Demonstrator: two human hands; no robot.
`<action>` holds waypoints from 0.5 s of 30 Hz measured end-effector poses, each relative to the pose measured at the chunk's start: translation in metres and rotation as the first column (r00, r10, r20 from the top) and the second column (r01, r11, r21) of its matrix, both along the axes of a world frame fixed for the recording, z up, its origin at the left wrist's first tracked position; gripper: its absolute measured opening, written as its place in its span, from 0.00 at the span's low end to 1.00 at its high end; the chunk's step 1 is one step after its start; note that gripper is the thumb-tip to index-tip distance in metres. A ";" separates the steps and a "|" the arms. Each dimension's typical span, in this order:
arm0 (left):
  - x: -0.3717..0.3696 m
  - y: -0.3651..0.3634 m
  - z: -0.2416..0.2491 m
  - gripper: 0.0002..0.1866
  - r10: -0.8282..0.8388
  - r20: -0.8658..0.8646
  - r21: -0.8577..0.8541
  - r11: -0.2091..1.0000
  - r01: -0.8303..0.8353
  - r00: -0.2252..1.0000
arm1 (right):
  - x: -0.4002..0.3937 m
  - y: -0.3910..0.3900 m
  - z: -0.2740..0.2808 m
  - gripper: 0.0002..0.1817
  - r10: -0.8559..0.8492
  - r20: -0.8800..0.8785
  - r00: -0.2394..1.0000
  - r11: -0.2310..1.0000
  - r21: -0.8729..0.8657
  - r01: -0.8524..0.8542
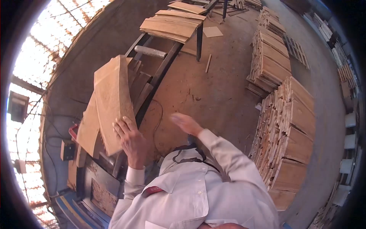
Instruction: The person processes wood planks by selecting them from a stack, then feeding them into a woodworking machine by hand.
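My left hand [129, 139] grips the near edge of a thin wooden veneer sheet [112, 99], which lies tilted over a black metal conveyor frame [160, 70]. More sheets lie under it on the frame. My right hand [185, 123] hangs in the air to the right of the frame, fingers loosely apart, holding nothing and blurred by motion. My white sleeves and shirt fill the lower middle of the view.
A pile of veneer sheets [171, 24] rests on the far end of the frame, past a grey roller [150, 51]. Tall stacks of veneer [289, 133] stand on the right, with more stacks [268, 57] behind. Bare dirt floor [213, 87] lies between. A machine body [97, 183] sits below left.
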State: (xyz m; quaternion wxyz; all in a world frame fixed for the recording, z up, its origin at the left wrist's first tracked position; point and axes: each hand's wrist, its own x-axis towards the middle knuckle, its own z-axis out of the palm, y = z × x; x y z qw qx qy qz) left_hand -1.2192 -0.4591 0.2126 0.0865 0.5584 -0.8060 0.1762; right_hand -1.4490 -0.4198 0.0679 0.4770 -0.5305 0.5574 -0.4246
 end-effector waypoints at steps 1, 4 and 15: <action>-0.008 -0.002 0.003 0.35 -0.006 -0.018 0.017 1.000 0.007 1.000 | 0.019 -0.041 0.004 0.26 0.147 0.105 0.984 0.985 -0.111 -0.136; -0.025 -0.010 -0.004 0.35 -0.019 -0.117 0.046 0.999 0.025 0.993 | 0.073 -0.112 0.075 0.31 0.163 0.866 0.472 0.890 0.077 -0.450; -0.015 -0.005 0.025 0.41 0.215 -0.619 0.346 0.938 0.016 0.755 | 0.107 -0.154 0.086 0.27 0.074 0.825 0.560 0.944 0.123 -0.306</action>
